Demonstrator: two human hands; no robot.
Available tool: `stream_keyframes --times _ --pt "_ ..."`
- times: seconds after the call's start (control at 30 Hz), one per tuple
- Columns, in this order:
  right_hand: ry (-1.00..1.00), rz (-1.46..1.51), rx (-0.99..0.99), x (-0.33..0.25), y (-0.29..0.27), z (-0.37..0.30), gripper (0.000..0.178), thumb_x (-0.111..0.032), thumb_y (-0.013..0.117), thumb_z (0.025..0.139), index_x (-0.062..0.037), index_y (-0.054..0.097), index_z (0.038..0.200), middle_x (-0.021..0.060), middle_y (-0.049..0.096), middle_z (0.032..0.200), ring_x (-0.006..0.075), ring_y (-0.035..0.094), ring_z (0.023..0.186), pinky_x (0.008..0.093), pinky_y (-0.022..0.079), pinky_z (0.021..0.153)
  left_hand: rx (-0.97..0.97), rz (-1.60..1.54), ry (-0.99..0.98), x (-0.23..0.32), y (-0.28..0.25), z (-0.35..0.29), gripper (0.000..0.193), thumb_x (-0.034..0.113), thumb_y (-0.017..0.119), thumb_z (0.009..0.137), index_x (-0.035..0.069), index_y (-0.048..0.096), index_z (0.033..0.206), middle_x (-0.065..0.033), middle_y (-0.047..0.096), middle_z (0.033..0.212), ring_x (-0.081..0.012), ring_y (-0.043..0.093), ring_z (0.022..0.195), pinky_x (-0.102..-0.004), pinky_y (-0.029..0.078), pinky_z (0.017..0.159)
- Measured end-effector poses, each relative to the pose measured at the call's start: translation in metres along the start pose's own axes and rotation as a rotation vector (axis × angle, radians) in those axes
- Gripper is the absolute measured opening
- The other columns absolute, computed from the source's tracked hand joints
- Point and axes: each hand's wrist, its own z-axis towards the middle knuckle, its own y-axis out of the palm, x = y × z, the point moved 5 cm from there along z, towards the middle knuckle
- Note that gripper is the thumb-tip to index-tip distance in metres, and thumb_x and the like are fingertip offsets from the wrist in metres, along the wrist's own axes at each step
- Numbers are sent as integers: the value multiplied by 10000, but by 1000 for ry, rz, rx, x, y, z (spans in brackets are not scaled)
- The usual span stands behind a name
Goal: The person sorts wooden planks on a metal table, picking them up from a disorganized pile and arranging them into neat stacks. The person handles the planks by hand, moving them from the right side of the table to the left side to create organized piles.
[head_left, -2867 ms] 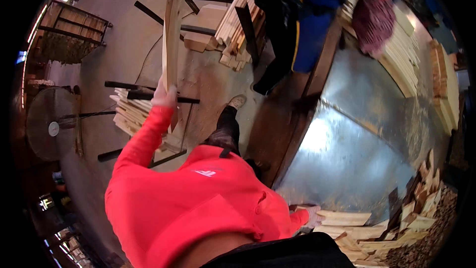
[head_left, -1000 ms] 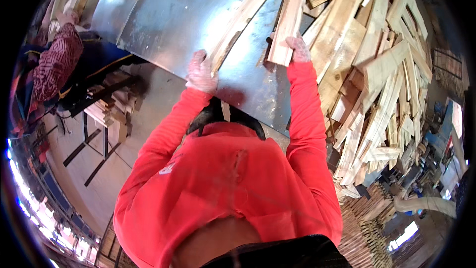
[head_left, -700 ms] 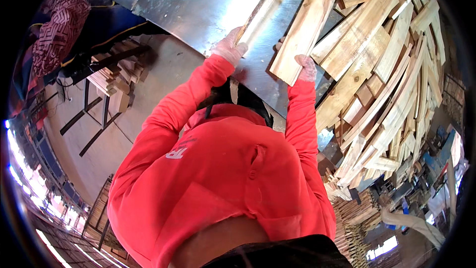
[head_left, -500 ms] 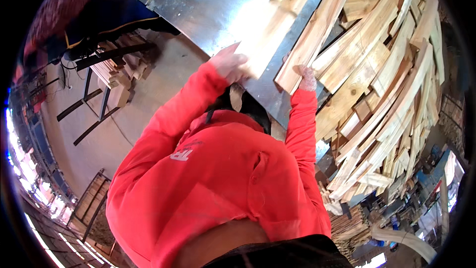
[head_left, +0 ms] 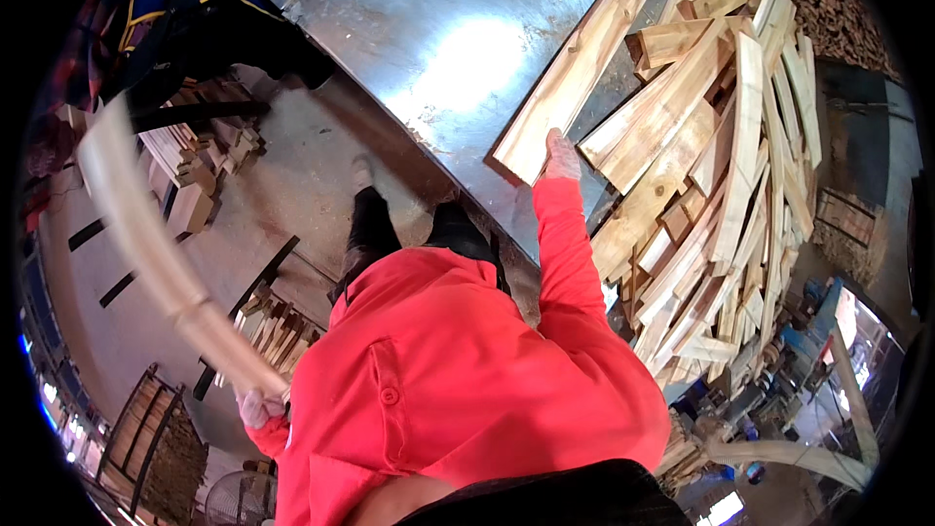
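Observation:
Out to my left, my left hand (head_left: 261, 407) is closed round the near end of a long wooden board (head_left: 180, 302). That board slants up and away over the floor, its far part smeared by motion. On the right, my right hand (head_left: 562, 158) grips the near end of a second wooden board (head_left: 581, 68), thumb on top and the other fingers hidden. This second board shows a few knots and lies on or just above the shiny metal table (head_left: 390, 49); I cannot tell which.
A large, untidy pile of wooden boards (head_left: 672, 175) spreads along the table's right side. Short stacked pieces (head_left: 190, 170) sit on a dark metal stand at the left, with more pieces (head_left: 278, 331) near my left forearm. A person in dark clothing (head_left: 214, 29) stands at the far left.
My left hand has swung from the table's edge down to the far left, taking its board off the table. My right hand and its board have shifted slightly left in view.

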Motion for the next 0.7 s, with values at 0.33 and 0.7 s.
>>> stream_keyframes --times 0.33,0.7 --pt "11 -2266 -300 12 39 -6 394 -247 442 952 -66 548 1285 142 606 1246 259 553 1200 399 359 1072 252 -293 285 194 -50 236 560 130 653 876 175 438 1391 -138 581 1209 -308 615 969 -476 583 725" --pt "169 -2410 92 -24 132 -26 395 -308 442 979 -100 552 1296 109 651 1198 220 589 1161 366 384 1040 95 299 636 163 134 547 482 147 650 890 84 511 1347 -130 651 1139 -210 600 1049 -298 435 968"
